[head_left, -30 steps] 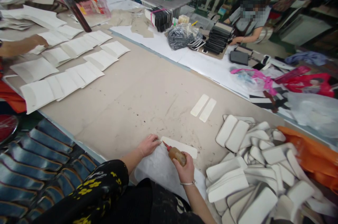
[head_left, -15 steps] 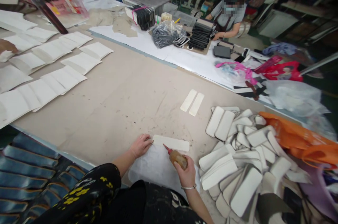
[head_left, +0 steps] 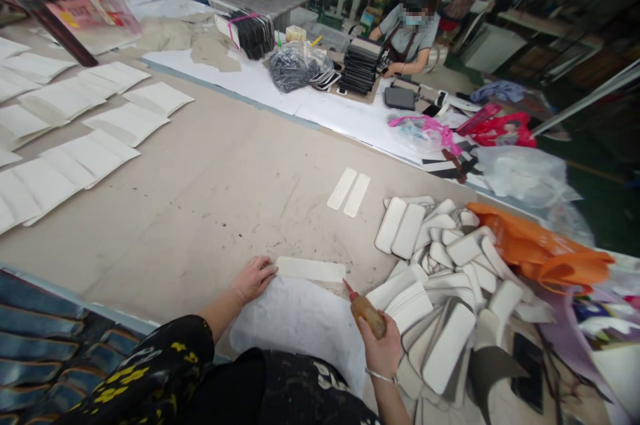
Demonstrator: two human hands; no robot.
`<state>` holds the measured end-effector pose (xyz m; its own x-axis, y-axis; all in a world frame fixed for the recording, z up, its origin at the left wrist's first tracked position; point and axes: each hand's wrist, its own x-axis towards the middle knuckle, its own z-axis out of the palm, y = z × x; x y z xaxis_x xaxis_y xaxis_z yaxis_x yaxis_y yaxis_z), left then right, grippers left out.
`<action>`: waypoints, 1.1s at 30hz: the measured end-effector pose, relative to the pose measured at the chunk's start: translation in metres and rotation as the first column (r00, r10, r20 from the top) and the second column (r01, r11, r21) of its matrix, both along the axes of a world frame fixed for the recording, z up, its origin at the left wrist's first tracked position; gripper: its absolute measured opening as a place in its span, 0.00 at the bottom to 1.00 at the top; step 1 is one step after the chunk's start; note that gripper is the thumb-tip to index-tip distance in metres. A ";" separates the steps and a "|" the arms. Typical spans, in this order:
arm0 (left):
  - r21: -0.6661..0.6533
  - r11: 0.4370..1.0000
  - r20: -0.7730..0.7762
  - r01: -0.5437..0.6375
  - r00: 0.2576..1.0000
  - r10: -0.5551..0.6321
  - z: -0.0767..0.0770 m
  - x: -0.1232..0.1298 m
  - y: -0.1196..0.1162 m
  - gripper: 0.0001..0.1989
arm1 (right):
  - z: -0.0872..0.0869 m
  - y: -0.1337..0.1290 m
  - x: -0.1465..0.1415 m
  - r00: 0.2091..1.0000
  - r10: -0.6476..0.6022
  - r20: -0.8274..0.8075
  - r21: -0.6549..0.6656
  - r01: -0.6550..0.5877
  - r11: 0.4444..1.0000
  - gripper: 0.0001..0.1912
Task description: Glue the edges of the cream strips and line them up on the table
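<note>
A pale rectangular strip [head_left: 311,269] lies flat near the table's front edge, along the top of a white sheet [head_left: 300,318]. The fingertips of my left hand [head_left: 255,278] press on the strip's left end. In my right hand [head_left: 383,341] is a glue bottle [head_left: 369,316] with amber contents and a red nozzle, whose tip points at the strip's right end. Two smaller pale strips [head_left: 342,189] lie side by side farther up the table. A heap of white rounded pieces [head_left: 449,338] is right beside my right hand.
White folded pieces [head_left: 65,171] lie in rows at the left. An orange bag [head_left: 540,248] and a purple container [head_left: 563,331] are at the right. Across the table, a person [head_left: 410,28] works by black stacked pieces [head_left: 361,65].
My right hand has moved the bottle rightward along the strip to its right end. My left hand stays at the left end. The whole view has shifted slightly.
</note>
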<state>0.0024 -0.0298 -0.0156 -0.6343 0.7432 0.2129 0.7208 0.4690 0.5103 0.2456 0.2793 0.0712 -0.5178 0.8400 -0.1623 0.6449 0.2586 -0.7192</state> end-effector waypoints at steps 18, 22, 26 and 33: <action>-0.035 0.999 0.004 0.001 1.000 0.000 -0.001 0.000 0.000 0.13 | -0.014 -0.022 -0.048 0.985 0.168 -0.041 0.020 -0.167 0.986 0.30; -0.022 1.000 0.004 -0.005 1.000 0.005 -0.002 0.000 0.000 0.13 | -0.001 0.003 -0.023 0.996 0.078 0.039 0.024 -0.079 0.997 0.32; -0.009 1.000 0.000 -0.007 1.000 0.007 -0.002 0.000 0.000 0.13 | 0.006 0.010 -0.020 0.998 -0.008 0.067 -0.004 0.009 1.000 0.35; 0.009 1.000 -0.020 -0.020 1.000 0.020 -0.005 -0.002 -0.001 0.14 | 0.000 0.006 -0.028 0.998 -0.034 0.050 -0.001 0.035 0.999 0.35</action>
